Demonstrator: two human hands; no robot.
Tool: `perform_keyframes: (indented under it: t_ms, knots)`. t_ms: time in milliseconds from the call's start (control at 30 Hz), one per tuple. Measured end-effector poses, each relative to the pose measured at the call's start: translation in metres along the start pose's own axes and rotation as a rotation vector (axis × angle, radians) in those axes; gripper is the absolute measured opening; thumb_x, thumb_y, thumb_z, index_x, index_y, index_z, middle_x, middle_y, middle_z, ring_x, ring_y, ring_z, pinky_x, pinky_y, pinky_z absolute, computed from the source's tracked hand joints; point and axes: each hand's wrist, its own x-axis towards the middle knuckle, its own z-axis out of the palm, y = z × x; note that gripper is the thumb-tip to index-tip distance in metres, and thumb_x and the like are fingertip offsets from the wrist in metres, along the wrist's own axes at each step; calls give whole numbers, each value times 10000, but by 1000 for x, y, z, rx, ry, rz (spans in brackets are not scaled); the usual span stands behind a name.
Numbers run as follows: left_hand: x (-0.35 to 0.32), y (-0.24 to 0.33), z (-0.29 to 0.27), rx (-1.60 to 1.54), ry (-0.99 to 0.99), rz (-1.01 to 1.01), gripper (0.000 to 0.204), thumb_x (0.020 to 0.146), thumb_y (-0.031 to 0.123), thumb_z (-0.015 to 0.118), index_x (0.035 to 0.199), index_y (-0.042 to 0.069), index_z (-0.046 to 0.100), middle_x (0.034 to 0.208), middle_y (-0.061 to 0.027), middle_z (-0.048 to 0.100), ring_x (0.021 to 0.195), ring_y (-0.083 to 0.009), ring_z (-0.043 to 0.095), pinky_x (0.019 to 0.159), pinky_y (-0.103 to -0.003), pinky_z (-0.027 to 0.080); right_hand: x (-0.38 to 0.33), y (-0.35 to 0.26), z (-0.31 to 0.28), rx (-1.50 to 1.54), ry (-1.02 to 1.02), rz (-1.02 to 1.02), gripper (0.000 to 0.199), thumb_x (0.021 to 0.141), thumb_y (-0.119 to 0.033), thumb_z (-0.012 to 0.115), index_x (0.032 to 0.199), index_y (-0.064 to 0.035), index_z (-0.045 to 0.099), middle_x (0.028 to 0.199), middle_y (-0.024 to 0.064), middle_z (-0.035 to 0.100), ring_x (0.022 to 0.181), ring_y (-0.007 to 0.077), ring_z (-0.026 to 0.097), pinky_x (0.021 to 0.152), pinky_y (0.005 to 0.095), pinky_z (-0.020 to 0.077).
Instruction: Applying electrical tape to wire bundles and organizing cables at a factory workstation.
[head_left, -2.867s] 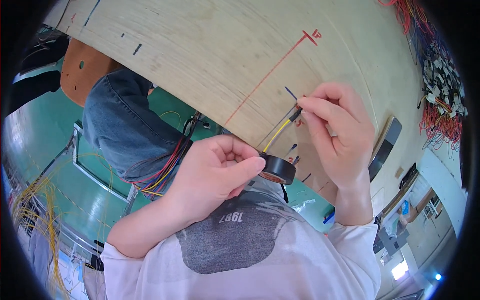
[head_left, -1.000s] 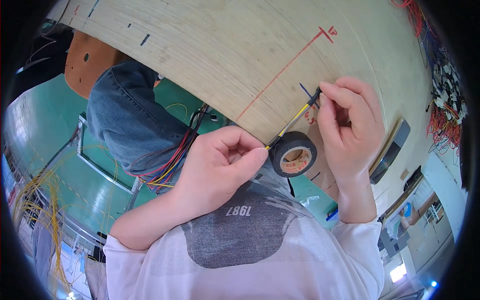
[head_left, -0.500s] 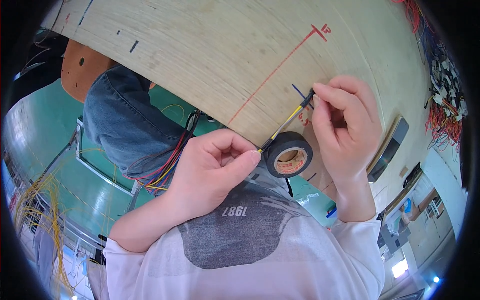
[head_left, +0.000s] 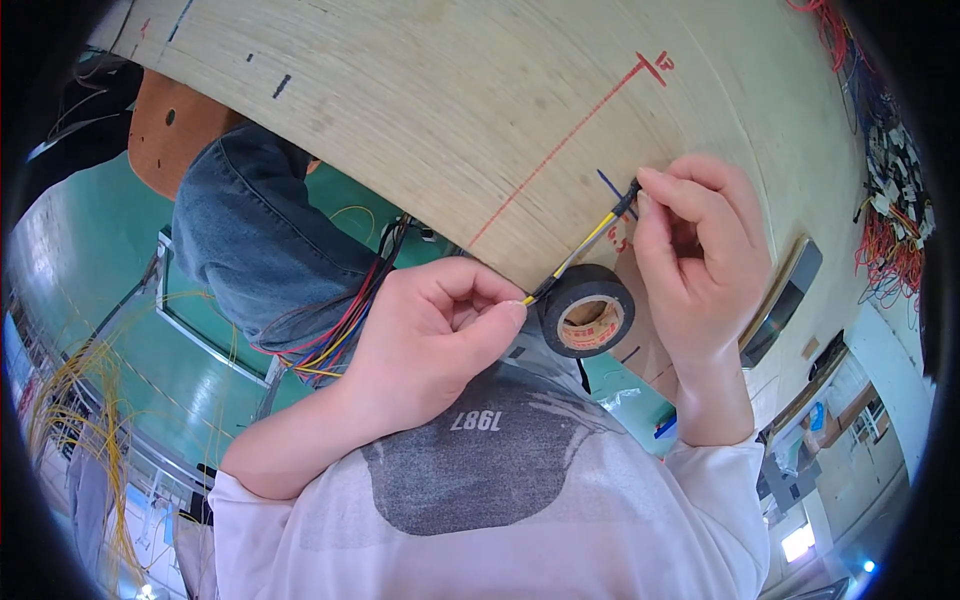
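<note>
Nearest the camera lies the person's white sleeve and grey printed shirt point(head_left: 480, 470), filling the lower part of the view; above it the left hand point(head_left: 425, 345) is curled into a loose fist, thumb and forefinger pressed together on the lower end of a thin yellow wire point(head_left: 585, 245); a roll of black tape point(head_left: 588, 310) hangs just beside those fingertips, touching the wire near the pinch and partly covering the edge of the board behind it; the wire runs taut and diagonally upward to the right hand point(head_left: 700, 260), whose fingers are closed together on its upper, dark-wrapped end point(head_left: 628, 195); the wire therefore spans between the two pinches, just above the surface of the pale wooden board point(head_left: 450, 110); a red line point(head_left: 570, 145) is drawn across that board, ending near the right hand; to the left, below the board's edge, a bundle of red, yellow and black wires point(head_left: 340, 325) lies against blue denim fabric point(head_left: 260, 240); farther out lie the green floor point(head_left: 90, 290), loose yellow wires point(head_left: 80, 420) at the left rim, and tangled red wires point(head_left: 880, 220) at the right rim.
</note>
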Motion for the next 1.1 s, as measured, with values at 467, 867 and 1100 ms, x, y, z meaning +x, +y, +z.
perform_keyframes:
  t_ms: [467,867,1100]
  knots:
    - [-22,1,-4,21,-92,276,58,819,23,537,868,-9,544,754,18,504,626,0,434,526,-146,343,-16,-22,-10,350,-139,229,155,756,-61,598,896,-2,564,947,110,537,799,173,540,687,254,429]
    - [-58,-9,-26,210,-35,600,82,786,-10,548,867,3,539,806,-28,470,641,-46,445,523,-166,357,-14,-74,-2,301,-383,-45,243,698,-87,648,908,-25,545,850,101,510,792,233,497,705,294,391]
    - [-58,-12,-40,194,74,654,178,777,114,587,920,13,553,788,-31,476,708,-75,461,613,-197,377,-20,-103,12,465,-539,24,209,674,-50,641,850,-34,529,768,89,543,723,248,513,671,327,396]
